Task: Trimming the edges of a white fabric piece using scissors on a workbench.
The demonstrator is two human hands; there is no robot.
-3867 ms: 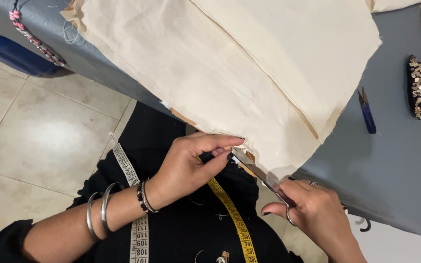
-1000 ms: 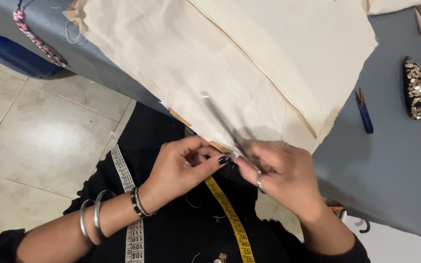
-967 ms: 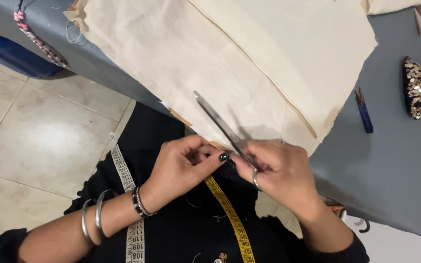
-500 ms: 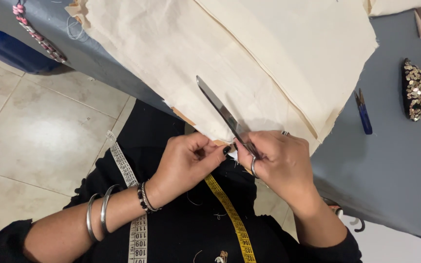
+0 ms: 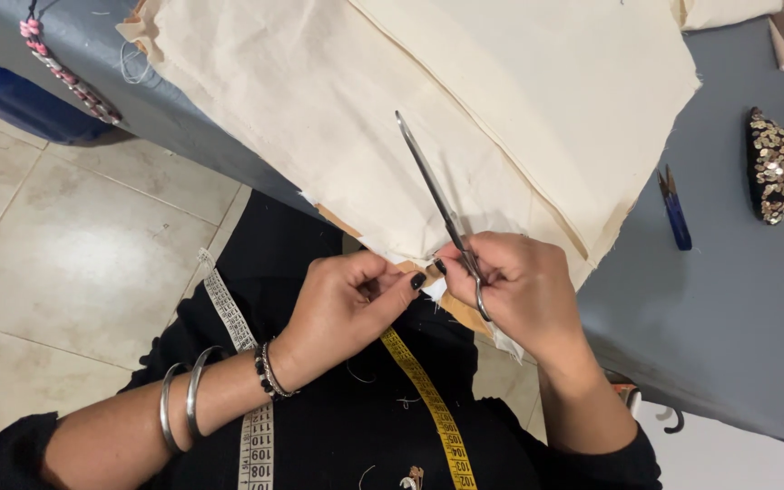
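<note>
The scissors (image 5: 436, 195) lie flat over the cream cloth (image 5: 392, 118), blades together, their long axis running from the handles near the person's body up and slightly left to the tip, which points away across the table. The right hand (image 5: 524, 290) has its fingers closed through and around the handle loops, so the blades extend straight out from that hand over the cloth's near edge. That edge hangs off the grey table (image 5: 728, 299) just above the lap, and the left hand (image 5: 347, 304) pinches it there, thumb and fingers shut on the hem right beside the scissor handles; the two hands nearly touch. The left hand sits to the left of the blade line, the cloth spreading away beyond both.

A yellow tape measure (image 5: 424, 390) hangs around the neck below the hands. Well to the right on the table rest a small blue thread snipper (image 5: 675, 209) and a sequinned piece (image 5: 776, 166).
</note>
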